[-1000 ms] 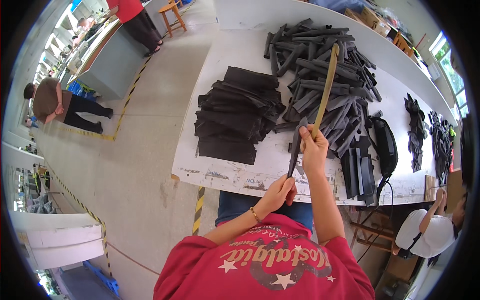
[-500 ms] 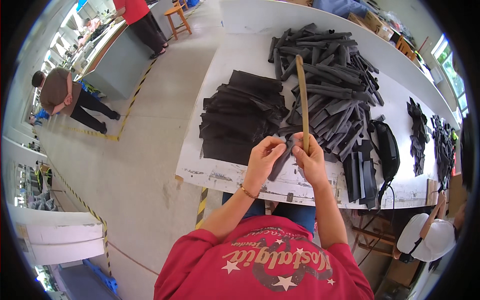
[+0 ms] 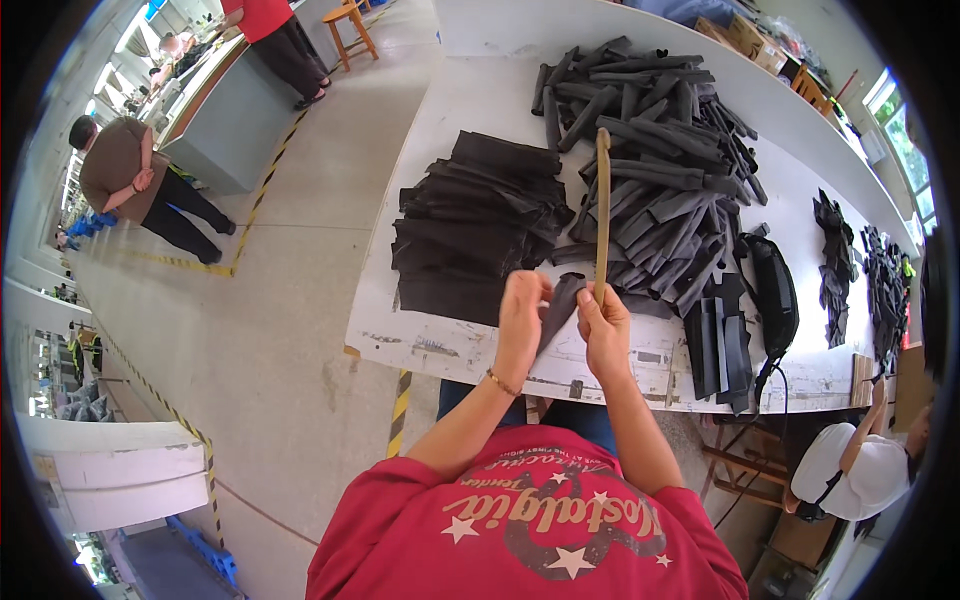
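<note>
A long white worktable (image 3: pixel 470 110) fills the upper half of the view, curving away to the right. On it, a wide heap of rolled black fabric tubes (image 3: pixel 660 150) lies toward the far side, with a flatter stack of black fabric pieces (image 3: pixel 475 225) just to its left and nearer the front edge. A black pouch with a strap (image 3: pixel 772 290) rests right of the heap. At the table's front edge, 2 hands meet over a black fabric strip (image 3: pixel 560 305): the left hand (image 3: pixel 522 312) is clenched around the strip, and the right hand (image 3: pixel 603 325) grips both the strip and a thin wooden stick (image 3: pixel 602 215), which stands upright above the fist.
</note>
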The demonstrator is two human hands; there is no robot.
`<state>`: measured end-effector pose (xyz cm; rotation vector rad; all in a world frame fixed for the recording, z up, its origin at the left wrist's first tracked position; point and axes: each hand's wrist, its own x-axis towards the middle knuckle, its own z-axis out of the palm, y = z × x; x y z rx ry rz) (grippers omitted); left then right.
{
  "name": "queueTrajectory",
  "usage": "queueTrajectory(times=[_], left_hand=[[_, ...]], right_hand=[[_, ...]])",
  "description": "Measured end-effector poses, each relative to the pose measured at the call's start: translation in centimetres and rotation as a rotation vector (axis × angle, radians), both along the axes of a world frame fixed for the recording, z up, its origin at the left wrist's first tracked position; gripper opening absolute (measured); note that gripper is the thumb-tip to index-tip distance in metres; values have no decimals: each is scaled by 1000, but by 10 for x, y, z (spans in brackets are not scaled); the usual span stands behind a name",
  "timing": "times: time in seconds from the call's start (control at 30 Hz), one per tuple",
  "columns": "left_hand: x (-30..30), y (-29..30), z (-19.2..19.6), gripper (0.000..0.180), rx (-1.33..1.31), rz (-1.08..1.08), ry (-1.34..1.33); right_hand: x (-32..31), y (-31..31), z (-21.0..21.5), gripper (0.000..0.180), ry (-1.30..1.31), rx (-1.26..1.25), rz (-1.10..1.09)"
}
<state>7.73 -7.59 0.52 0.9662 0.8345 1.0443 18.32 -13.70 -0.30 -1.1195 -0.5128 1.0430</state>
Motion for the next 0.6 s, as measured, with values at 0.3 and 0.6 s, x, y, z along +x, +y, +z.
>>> queueTrajectory(times=[0.3,0.6], left_hand=[[-23,-31,-39,14,201,-613,352],[-77,72,-49,18,995,12,971]], right_hand=[[113,77,43,21,-692,-114,-386],[130,15,25,21,-831,-75,-66]])
